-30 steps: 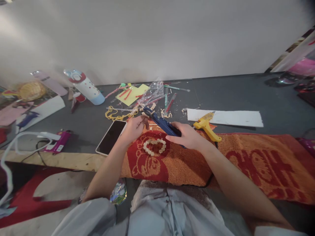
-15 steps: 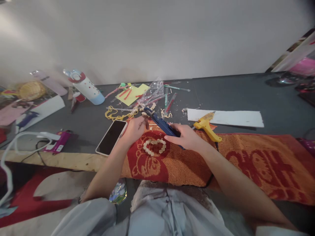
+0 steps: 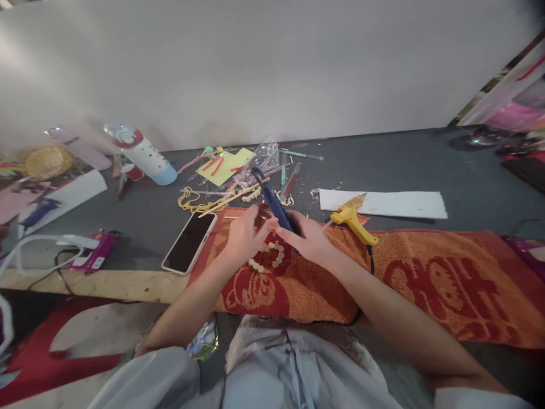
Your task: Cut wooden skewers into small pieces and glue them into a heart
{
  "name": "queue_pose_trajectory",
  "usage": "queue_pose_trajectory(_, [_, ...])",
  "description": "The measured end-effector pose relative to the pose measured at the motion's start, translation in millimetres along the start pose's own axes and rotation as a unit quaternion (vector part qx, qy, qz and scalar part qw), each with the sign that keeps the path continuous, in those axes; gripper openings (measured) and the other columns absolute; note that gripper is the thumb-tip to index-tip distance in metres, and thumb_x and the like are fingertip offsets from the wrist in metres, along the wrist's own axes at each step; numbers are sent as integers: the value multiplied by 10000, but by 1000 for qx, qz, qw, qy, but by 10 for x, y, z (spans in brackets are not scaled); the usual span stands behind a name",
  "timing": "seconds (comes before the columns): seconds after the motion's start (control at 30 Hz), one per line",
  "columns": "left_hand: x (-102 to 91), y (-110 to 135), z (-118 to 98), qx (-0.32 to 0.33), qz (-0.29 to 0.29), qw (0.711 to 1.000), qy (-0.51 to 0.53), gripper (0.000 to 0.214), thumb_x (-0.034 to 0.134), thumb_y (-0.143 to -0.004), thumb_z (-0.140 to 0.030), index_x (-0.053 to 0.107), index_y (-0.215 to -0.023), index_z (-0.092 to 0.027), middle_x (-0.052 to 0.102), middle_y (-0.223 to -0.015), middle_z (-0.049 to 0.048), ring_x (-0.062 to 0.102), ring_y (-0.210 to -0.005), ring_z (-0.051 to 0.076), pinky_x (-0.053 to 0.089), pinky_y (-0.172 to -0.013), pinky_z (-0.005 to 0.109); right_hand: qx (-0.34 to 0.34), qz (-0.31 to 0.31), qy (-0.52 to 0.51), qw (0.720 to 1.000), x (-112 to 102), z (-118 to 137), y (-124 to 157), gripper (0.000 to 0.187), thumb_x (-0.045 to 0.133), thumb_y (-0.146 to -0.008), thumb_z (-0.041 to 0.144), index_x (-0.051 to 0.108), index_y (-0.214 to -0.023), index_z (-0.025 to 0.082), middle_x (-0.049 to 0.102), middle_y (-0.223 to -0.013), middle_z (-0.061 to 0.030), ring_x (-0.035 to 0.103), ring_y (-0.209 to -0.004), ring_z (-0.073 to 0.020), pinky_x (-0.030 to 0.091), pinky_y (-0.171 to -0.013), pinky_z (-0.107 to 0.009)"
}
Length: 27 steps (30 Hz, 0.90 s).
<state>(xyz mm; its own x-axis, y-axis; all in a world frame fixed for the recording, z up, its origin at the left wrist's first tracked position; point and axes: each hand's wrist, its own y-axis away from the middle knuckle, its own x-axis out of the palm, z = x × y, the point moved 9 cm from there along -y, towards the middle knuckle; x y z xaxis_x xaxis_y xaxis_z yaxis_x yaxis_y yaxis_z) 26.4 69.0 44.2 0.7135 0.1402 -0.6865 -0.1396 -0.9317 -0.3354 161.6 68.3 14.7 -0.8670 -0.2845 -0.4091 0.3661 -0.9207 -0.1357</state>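
In front of me, a long dark-blue tool with a narrow curved far end is held at a slant. My right hand is closed round its near part. My left hand presses against its left side, thumb reaching across; its other fingertips are partly hidden. A thin wooden stick crosses just beyond my left hand, its right end by the tool's far end; what holds it is unclear. Below the hands, a heart outline of small pale pieces lies on the orange and red towel, partly covered by my hands.
A phone lies left of my left hand. A yellow glue gun rests near a white strip on the right. Cut bits, yellow string, plastic wrap and a yellow paper lie behind. A bottle stands back left.
My left hand has moved right and up against the blue tool, which is now more upright. The wooden stick now shows across the tool's far end. My hands cover more of the heart.
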Motion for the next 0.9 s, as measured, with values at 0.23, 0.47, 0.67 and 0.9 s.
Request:
queue_pose_trajectory(0.23, [463, 32, 8, -66, 147, 883, 441, 596, 675, -740, -609, 598, -1157, -189, 669, -1175, 124, 596, -1138, 263, 454, -986, 395, -48, 26, -2, 999, 157, 82, 29, 367, 532, -867, 460, 567, -1079, 163, 675, -1074, -124, 625, -988, -266, 473, -865, -403])
queue_pose_trajectory(0.47, [494, 81, 120, -106, 95, 869, 473, 534, 712, -735, -561, 593, -1091, -181, 683, -1101, 106, 624, -1074, 235, 473, -974, 384, -56, 36, -21, 998, 178, 61, 27, 383, 533, -881, 440, 562, -1145, 165, 615, -1246, -145, 563, -1170, -278, 412, -998, -425])
queue_pose_trajectory(0.67, [507, 96, 204, -121, 71, 872, 468, 531, 725, -728, -548, 598, -1077, -169, 675, -1106, 104, 619, -1069, 232, 475, -948, 362, -56, 39, -12, 998, 171, 91, 29, 372, 520, -889, 451, 582, -1113, 160, 631, -1207, -153, 576, -1140, -287, 431, -961, -426])
queue_pose_trajectory(0.9, [508, 111, 216, -125, 67, 874, 465, 540, 713, -730, -565, 606, -1082, -170, 662, -1135, 105, 607, -1097, 235, 467, -969, 363, -51, 41, -3, 998, 164, 82, 27, 392, 518, -881, 468, 572, -1117, 159, 636, -1184, -148, 600, -1080, -278, 444, -926, -408])
